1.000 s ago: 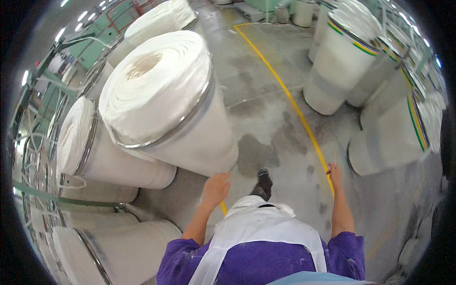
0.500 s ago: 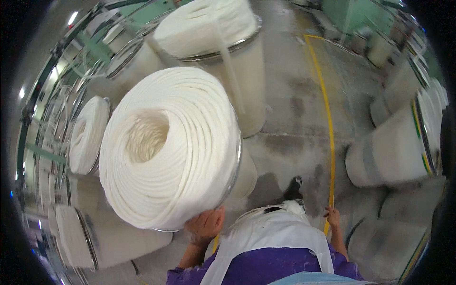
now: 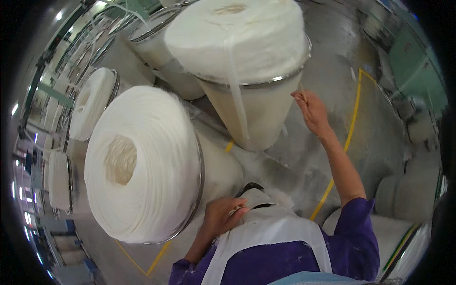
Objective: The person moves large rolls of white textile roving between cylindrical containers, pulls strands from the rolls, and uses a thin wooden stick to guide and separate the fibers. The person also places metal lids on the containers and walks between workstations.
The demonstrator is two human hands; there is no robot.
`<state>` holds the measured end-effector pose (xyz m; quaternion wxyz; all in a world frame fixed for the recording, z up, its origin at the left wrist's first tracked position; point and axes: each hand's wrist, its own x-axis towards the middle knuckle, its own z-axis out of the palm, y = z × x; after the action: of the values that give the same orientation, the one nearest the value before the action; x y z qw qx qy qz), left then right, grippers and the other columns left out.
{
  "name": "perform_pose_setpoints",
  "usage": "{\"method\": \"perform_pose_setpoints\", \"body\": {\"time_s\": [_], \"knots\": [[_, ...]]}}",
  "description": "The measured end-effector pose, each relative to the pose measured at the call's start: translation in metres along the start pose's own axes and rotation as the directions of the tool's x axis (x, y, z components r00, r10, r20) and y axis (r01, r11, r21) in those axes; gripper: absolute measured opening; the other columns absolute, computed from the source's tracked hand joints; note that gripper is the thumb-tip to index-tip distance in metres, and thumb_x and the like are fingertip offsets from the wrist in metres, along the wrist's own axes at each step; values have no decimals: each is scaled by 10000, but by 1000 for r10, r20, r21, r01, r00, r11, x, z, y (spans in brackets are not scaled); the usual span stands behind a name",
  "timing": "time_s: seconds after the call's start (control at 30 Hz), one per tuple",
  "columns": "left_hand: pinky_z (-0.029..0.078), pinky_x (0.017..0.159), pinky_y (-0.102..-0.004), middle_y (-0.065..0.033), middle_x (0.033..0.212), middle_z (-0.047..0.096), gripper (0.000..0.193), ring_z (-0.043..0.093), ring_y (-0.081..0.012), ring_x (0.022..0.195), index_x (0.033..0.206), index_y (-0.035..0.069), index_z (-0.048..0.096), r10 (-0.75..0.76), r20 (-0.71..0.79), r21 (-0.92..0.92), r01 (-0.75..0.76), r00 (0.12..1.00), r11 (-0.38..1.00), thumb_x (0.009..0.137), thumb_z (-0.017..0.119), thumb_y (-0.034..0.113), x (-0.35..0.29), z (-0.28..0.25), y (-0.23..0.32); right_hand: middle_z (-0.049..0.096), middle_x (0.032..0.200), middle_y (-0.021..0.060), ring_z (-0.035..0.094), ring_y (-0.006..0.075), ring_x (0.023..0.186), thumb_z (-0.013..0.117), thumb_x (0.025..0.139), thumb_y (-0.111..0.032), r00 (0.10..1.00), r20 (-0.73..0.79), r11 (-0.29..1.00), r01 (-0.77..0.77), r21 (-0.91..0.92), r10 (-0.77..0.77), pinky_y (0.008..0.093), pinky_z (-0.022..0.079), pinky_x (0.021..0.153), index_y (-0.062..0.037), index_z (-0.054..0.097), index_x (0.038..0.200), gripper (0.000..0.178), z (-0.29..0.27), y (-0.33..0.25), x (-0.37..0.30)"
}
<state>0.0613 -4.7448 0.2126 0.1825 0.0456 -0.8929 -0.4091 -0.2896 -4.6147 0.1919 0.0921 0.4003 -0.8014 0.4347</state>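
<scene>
A tall, pale can stands close on my left, heaped with coiled white sliver that has a deep hole in its middle. My left hand is beside this can, at my apron, apart from the metal rim. Its thumb and fingers are drawn together; whatever they hold is hidden. Farther ahead is a second full can, with a loose strand of sliver hanging down its front. My right hand reaches out by that can's right side, pinching a thin, stick-like thing.
More sliver-filled cans crowd the left, below a machine frame. A yellow floor line runs along my right. Cans lie or stand at the lower right, and a green machine is at the far right.
My left hand has come away from the near can's rim to my apron. My right hand has risen from my side and stretched forward to the farther can. My view has shifted.
</scene>
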Motion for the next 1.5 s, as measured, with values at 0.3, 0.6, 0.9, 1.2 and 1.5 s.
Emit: {"method": "perform_pose_setpoints", "body": {"time_s": [0.3,0.6,0.9,1.2,1.5], "knots": [[472,641,-359,-102,747,642,201,610,-269,680,897,20,641,133,-574,127,-73,808,989,914,574,208,208,19,-112,575,642,60,553,283,605,599,841,-381,875,334,845,450,-288,-351,401,439,556,-133,642,701,288,51,66,130],[437,616,-379,-128,786,593,283,560,-283,693,884,25,611,-366,-677,275,681,638,679,949,466,259,245,21,-323,531,559,-19,539,199,522,688,678,-401,743,119,735,669,-109,-659,348,400,460,-200,602,609,229,41,142,168],[443,650,-407,-122,874,604,279,570,-303,756,915,50,627,-473,-632,141,692,614,708,908,519,308,273,82,-300,647,1032,43,618,308,947,610,744,-392,805,259,823,565,-57,-534,441,489,773,-163,662,960,320,-8,287,224],[450,684,-434,-116,962,614,300,581,-323,820,946,76,642,-47,-517,252,205,855,946,868,571,357,467,76,-259,561,1236,164,528,381,1141,428,925,-397,906,149,917,383,112,-396,524,399,940,-57,577,1186,453,21,430,324],[395,476,-416,-57,545,559,355,523,-289,482,573,127,636,398,-494,488,-133,773,863,777,676,414,695,51,-302,586,1079,173,560,323,1015,393,991,-199,948,150,932,305,-194,-280,399,419,898,22,556,1046,280,63,522,501]]}}
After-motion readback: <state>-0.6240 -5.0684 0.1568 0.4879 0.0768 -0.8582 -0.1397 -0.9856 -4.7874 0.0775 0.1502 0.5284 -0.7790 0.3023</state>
